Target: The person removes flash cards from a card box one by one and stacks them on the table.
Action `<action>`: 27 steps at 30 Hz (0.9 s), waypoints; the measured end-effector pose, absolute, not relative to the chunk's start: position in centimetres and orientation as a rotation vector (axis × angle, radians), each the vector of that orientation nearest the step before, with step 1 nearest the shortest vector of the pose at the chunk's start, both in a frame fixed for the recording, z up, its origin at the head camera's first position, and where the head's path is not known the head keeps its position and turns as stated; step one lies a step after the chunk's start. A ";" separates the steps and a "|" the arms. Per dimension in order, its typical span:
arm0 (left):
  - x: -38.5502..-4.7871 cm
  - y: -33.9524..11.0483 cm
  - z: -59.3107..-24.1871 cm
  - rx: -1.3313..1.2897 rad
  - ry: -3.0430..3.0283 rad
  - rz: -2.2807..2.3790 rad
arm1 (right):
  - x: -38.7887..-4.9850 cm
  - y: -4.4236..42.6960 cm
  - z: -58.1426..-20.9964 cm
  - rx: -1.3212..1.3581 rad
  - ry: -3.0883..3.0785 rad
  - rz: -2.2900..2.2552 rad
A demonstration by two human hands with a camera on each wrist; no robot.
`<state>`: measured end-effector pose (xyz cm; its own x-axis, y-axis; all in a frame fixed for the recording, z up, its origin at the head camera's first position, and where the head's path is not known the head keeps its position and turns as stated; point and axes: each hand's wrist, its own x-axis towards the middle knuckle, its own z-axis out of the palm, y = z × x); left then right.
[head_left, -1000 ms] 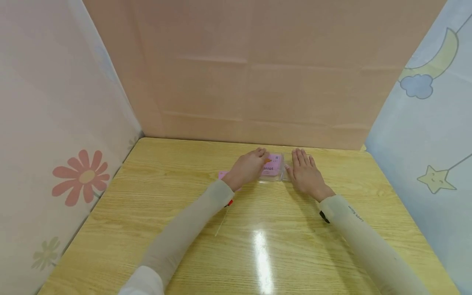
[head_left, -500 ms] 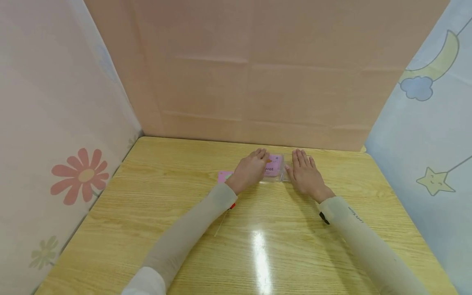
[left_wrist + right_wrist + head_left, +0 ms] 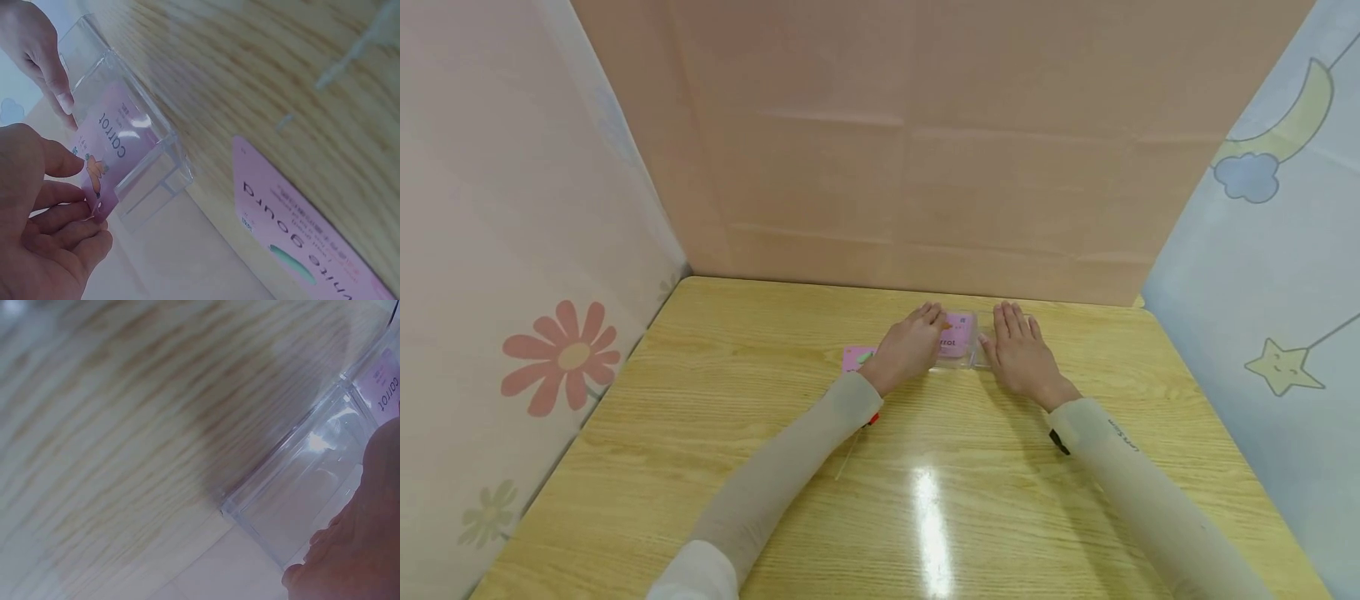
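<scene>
Pinching one end of the pink carrot card [image 3: 115, 147] in the left-hand grip [image 3: 907, 346], thumb at the edge, other fingers curled in around the corner. Face up, printed word and orange carrot picture easy to read, and sitting within the left section of a clear plastic box [image 3: 294, 500]. Can't really tell whether flat on the bottom or a bit raised at the held end, fingers in the way. As for the right-hand grip [image 3: 1021, 350], relaxed and grasping nothing, straight fingers laid along the right section of the box, apparently touching it, though hard to say exactly where. Also can't make out whether one divided box or two joined pieces. Just off to the left, near the left wrist, a second pink card reading "white gourd" [image 3: 300, 244], face up on the wood-grain surface [image 3: 760, 350], partly tucked from the head view behind that wrist. Beige sleeves [image 3: 793, 458] on both arms, a red-and-black bit [image 3: 872, 420] peeking out under the left one plus a thin pale cord [image 3: 847, 454]. Plain peachy backdrop [image 3: 820, 175] behind everything, big red flower [image 3: 574, 357] on the left wall, moon, cloud [image 3: 1249, 177] and smiley star [image 3: 1287, 367] on the right.
</scene>
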<state>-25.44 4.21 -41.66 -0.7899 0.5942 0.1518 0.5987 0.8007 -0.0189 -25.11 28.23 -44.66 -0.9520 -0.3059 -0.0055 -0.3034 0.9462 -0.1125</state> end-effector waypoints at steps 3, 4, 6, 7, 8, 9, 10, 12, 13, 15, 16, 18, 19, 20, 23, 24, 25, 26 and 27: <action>-25.4 4.2 -41.8 -0.946 -2.828 -0.034 | -25.1 28.2 -44.7 -0.480 3.078 -0.174; -25.4 4.2 -41.8 -0.948 -2.827 -0.037 | -25.2 28.2 -44.7 -0.480 3.076 -0.172; -25.4 4.3 -41.9 -0.947 -2.831 -0.048 | -25.2 28.2 -44.7 -0.478 3.073 -0.173; -25.3 4.3 -41.9 -0.944 -2.837 -0.058 | -25.2 28.2 -44.7 -0.477 3.070 -0.175; -25.3 4.3 -42.0 -0.943 -2.841 -0.059 | -25.2 28.3 -44.7 -0.476 3.069 -0.176; -25.3 4.3 -42.0 -0.942 -2.846 -0.062 | -25.2 28.2 -44.7 -0.476 3.069 -0.178; -25.3 4.3 -42.1 -0.941 -2.852 -0.064 | -25.2 28.2 -44.7 -0.477 3.068 -0.179; -25.1 4.3 -42.1 -0.940 -2.857 -0.069 | -25.1 28.2 -44.7 -0.477 3.068 -0.186; -25.1 4.3 -42.2 -0.942 -2.854 -0.062 | -25.1 28.2 -44.7 -0.478 3.069 -0.187; -25.0 4.4 -42.3 -0.945 -2.849 -0.063 | -25.1 28.2 -44.7 -0.480 3.071 -0.186; -25.0 4.3 -42.3 -0.947 -2.847 -0.064 | -25.1 28.2 -44.7 -0.480 3.072 -0.184; -25.0 4.4 -42.3 -0.950 -2.841 -0.059 | -25.1 28.2 -44.7 -0.481 3.073 -0.185; -25.0 4.4 -42.3 -0.951 -2.842 -0.058 | -25.1 28.2 -44.7 -0.482 3.074 -0.185; -25.0 4.4 -42.3 -0.951 -2.843 -0.060 | -25.1 28.2 -44.7 -0.483 3.074 -0.186; -25.0 4.4 -42.4 -0.951 -2.841 -0.061 | -25.0 28.2 -44.7 -0.483 3.075 -0.193; -25.0 4.4 -42.4 -0.949 -2.839 -0.063 | -25.0 28.2 -44.7 -0.483 3.076 -0.194; -25.0 4.4 -42.4 -0.946 -2.837 -0.067 | -25.0 28.2 -44.7 -0.483 3.077 -0.196; -25.0 4.4 -42.4 -0.942 -2.836 -0.071 | -25.0 28.2 -44.7 -0.482 3.080 -0.198; -25.0 4.4 -42.4 -0.937 -2.832 -0.077 | -25.0 28.2 -44.7 -0.481 3.080 -0.198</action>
